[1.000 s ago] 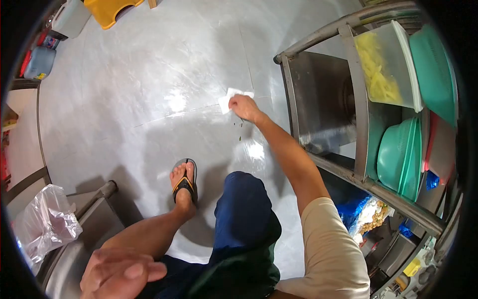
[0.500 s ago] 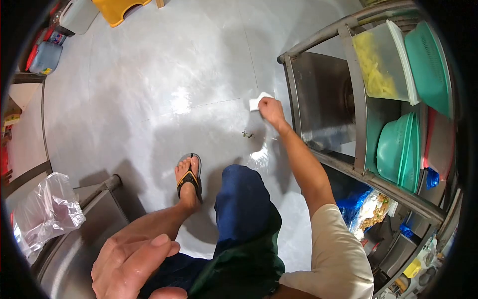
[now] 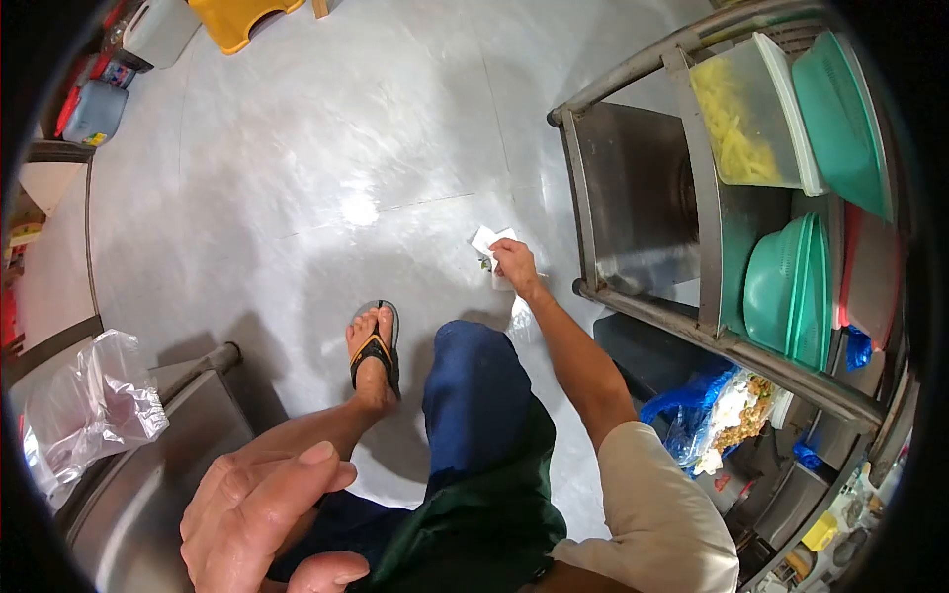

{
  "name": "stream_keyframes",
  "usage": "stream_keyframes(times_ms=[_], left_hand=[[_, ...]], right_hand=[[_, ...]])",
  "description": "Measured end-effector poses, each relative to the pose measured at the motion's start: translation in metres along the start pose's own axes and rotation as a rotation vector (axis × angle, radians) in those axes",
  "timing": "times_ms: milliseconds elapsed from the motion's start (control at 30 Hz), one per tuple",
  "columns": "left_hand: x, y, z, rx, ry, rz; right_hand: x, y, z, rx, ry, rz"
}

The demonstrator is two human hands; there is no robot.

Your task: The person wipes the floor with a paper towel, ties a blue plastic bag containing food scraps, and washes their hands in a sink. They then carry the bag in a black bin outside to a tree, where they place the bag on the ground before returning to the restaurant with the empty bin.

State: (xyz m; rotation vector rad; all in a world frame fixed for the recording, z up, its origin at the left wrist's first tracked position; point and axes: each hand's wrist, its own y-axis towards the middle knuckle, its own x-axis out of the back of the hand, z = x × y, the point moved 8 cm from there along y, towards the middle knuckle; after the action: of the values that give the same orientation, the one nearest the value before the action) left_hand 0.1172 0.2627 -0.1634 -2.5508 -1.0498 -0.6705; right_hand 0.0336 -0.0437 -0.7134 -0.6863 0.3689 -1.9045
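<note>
My right hand (image 3: 516, 267) is closed around a white paper tissue (image 3: 484, 239), low at the grey floor. Beside the tissue a small greenish scrap (image 3: 485, 264) lies on the floor, partly covered. My left hand (image 3: 259, 509) hovers near the camera at the lower left, over my bent leg. Its fingers are loosely curled with the thumb apart, and nothing is held. A sandalled foot (image 3: 373, 346) rests on the floor between the two hands.
On the right stands a metal rack (image 3: 712, 247) with a tub of yellow strips (image 3: 736, 124) and green baskets (image 3: 788, 287). Below it is a blue bag with food waste (image 3: 727, 415). A plastic bag (image 3: 99, 415) sits at the left, and a yellow stool (image 3: 237, 20) at the back.
My right hand has moved left and nearer to me with the tissue, from beyond the greenish scrap to right at it. My left hand has barely moved.
</note>
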Motion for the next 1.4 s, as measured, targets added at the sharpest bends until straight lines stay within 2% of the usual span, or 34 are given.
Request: stream_keyframes(times_ms=[33,167,267,400,500,633,733,833,933,1033,1133,1333,1400], left_hand=[[-0.002,-0.001,0.001,-0.014,-0.007,0.005],[-0.007,0.000,0.001,-0.025,-0.004,0.028],[-0.008,0.002,0.009,0.107,0.052,-0.008],[-0.008,0.003,0.008,0.095,0.044,-0.010],[-0.007,0.003,0.008,0.088,0.026,-0.018],[-0.008,-0.001,0.007,0.005,-0.032,0.037],[-0.009,-0.002,0.003,-0.030,-0.046,0.058],[-0.008,-0.003,0.004,-0.048,-0.026,0.055],[-0.007,-0.004,0.004,-0.059,-0.026,0.049],[-0.007,-0.004,0.003,-0.057,-0.042,0.040],[-0.008,-0.005,0.004,-0.066,-0.046,0.042],[-0.011,-0.005,0.005,-0.074,-0.044,0.058],[-0.012,-0.004,0.004,-0.081,-0.033,0.060]], right_hand=[[-0.005,-0.005,-0.005,-0.061,0.149,0.015],[-0.035,-0.024,0.003,-0.121,0.273,-0.029],[-0.040,-0.029,0.012,-0.093,0.350,-0.018],[-0.029,-0.036,0.027,-0.006,0.380,0.051],[-0.008,-0.040,0.035,0.041,0.125,-0.025],[-0.003,-0.058,0.069,0.648,-0.505,-0.214],[-0.003,-0.054,0.052,0.496,-0.259,-0.228],[0.010,-0.048,0.035,0.242,-0.111,-0.294],[0.022,-0.052,0.050,0.363,-0.377,-0.333],[0.021,-0.060,0.074,0.692,-0.626,-0.391],[0.013,-0.046,0.061,0.647,-0.643,-0.282],[-0.010,-0.049,0.038,0.372,-0.214,-0.066],[-0.019,-0.051,0.038,0.403,-0.242,-0.074]])
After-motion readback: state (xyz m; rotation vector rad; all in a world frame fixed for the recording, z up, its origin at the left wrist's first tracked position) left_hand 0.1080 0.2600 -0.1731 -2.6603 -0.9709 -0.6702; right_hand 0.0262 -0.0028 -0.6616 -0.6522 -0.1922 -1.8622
